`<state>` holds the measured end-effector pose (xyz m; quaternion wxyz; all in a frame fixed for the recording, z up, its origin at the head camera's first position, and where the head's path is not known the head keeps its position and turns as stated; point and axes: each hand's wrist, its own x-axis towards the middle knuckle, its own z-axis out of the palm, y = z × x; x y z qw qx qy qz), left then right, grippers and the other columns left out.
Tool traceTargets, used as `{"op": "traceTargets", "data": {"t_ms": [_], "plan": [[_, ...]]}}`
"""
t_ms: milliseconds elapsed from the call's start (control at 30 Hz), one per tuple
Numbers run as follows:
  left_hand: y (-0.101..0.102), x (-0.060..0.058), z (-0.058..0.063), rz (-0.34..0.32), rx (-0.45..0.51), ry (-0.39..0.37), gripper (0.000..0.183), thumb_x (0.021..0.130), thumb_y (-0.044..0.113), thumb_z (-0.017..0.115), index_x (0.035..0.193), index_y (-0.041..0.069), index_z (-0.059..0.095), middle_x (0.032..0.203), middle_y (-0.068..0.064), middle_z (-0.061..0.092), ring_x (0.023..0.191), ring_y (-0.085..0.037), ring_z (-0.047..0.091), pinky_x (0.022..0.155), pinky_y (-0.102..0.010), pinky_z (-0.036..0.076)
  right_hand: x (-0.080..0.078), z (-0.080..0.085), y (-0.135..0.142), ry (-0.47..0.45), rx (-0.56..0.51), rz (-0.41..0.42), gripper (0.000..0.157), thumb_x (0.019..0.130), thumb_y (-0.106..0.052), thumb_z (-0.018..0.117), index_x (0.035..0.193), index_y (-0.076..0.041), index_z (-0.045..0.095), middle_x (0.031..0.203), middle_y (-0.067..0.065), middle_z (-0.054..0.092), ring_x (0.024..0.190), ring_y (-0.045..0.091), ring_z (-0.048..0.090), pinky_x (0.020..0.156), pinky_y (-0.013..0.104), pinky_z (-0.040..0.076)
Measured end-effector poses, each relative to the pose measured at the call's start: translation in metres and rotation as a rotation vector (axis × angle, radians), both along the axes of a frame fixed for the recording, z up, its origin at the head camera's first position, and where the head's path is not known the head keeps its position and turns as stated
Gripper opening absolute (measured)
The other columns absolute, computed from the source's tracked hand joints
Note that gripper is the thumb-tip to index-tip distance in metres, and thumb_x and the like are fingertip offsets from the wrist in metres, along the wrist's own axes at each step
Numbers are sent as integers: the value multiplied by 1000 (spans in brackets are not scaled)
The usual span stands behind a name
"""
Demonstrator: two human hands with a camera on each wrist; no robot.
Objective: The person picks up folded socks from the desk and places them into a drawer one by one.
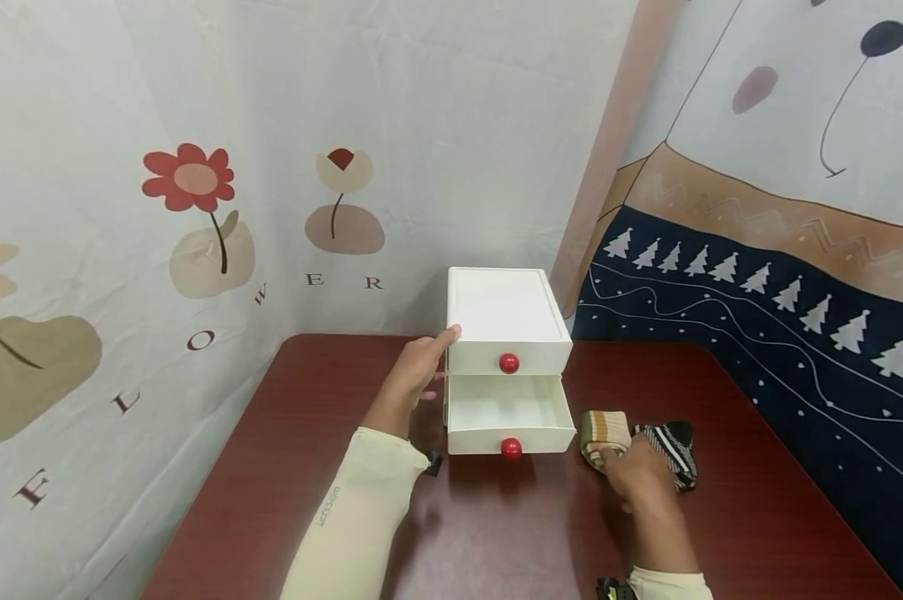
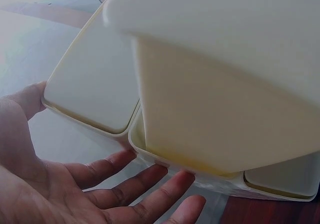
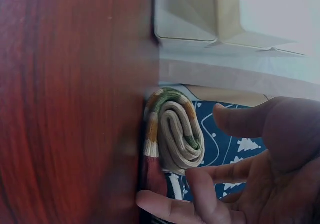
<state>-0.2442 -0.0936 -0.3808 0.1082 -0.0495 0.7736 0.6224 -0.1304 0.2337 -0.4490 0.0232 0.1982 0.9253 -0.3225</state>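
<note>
A white two-drawer unit (image 1: 505, 304) with round red knobs stands on the table, its lower drawer (image 1: 513, 440) pulled out and showing a bare inside. My left hand (image 1: 413, 371) rests against the unit's left side, thumb at the top front edge; its fingers (image 2: 142, 181) extend loosely along that side in the left wrist view. To the right of the drawer lies a rolled sock (image 1: 607, 427) in cream, green and orange. My right hand (image 1: 641, 471) is right beside this roll, with thumb and fingers spread in the right wrist view. A black-and-white striped sock (image 1: 676, 446) lies partly behind that hand.
The dark red-brown table (image 1: 316, 417) carries everything. Behind it hangs a pale cloth (image 1: 436, 125) printed with flowers and letters; a dark blue printed cloth (image 1: 721, 308) with white trees runs along the right side.
</note>
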Motion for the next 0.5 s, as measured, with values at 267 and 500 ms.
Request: {"op": "traceTargets", "data": {"t_ms": [267,500], "plan": [[0,-1,0,2,-4,9,85,101,73,58,159,11,52,166,-12,51,140,-42,64,113,-69,50,-25,-24,11,-59,-26,-41,88,109,-50,55,155,20,27,130,54,51,60,35,68,49,38,59],[0,0,1,-8,-4,3,86,101,74,57,160,11,50,167,-12,49,141,-42,63,113,-70,50,-42,-42,21,-107,50,-27,78,109,-44,55,154,17,34,123,45,62,77,39,71,63,49,59]]}}
